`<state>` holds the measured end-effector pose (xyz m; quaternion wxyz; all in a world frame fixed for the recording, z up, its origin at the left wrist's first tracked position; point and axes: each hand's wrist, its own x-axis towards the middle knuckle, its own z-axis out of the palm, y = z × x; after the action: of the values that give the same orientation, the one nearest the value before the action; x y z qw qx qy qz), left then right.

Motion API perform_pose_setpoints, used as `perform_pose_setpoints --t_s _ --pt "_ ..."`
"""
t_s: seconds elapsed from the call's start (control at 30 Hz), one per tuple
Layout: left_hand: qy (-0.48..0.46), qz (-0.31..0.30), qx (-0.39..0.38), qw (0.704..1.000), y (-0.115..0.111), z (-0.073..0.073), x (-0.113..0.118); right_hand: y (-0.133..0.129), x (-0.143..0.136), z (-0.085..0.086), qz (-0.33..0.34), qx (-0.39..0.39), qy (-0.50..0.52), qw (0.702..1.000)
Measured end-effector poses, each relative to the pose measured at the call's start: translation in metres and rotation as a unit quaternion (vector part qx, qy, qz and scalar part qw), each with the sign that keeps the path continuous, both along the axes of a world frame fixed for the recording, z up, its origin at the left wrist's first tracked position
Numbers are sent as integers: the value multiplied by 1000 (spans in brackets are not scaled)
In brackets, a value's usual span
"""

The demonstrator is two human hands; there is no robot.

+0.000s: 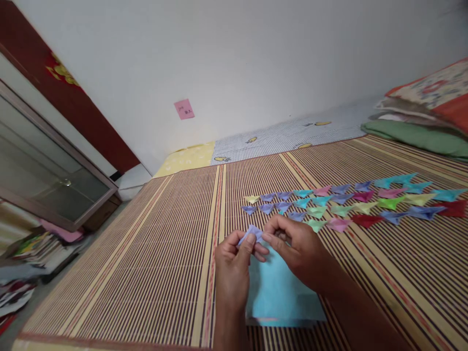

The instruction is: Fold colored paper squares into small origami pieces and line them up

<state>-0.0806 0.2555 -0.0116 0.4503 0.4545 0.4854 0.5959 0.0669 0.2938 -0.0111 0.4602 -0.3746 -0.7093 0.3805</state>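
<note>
I hold a small lavender piece of folded paper (252, 233) in my left fingers (247, 245), the thumb pressed flat on its face and the others curled behind it. My right fingers (278, 244) are drawn close together, thumb near forefinger, right at the paper's right-hand corner; I cannot tell whether they grip it or only touch it.

Just below both sets of fingers lies a flat stack of light-blue paper sheets (283, 295), partly covered by my right hand. Beyond my right fingers and off to their right, uneven rows of small, pointed folded-paper shapes (341, 210) in yellow, purple, blue, pink, green and red spread out, the nearest close to my knuckles. All of this rests on a brown-and-tan striped slatted mat (164, 253), which runs on to the left of my fingers too.

Well beyond my fingers, a pink paper note with dark writing (184, 109) hangs on the white wall (292, 58). Far to their right sits a folded green cloth (413, 139).
</note>
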Motion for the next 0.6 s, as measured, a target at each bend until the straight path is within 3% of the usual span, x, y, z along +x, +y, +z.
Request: perform_pose_setpoints --t_s 0.27,0.5,0.6 --pt "-3 -5 -14 1000 -1 0 -1 0 -3 -2 -1 -54 71 996" --pt "-105 -6 -12 994 0 -8 2 5 2 -8 51 -97 131 985" --pt "-111 0 -13 994 1 -6 2 7 8 -6 59 -121 109 985"
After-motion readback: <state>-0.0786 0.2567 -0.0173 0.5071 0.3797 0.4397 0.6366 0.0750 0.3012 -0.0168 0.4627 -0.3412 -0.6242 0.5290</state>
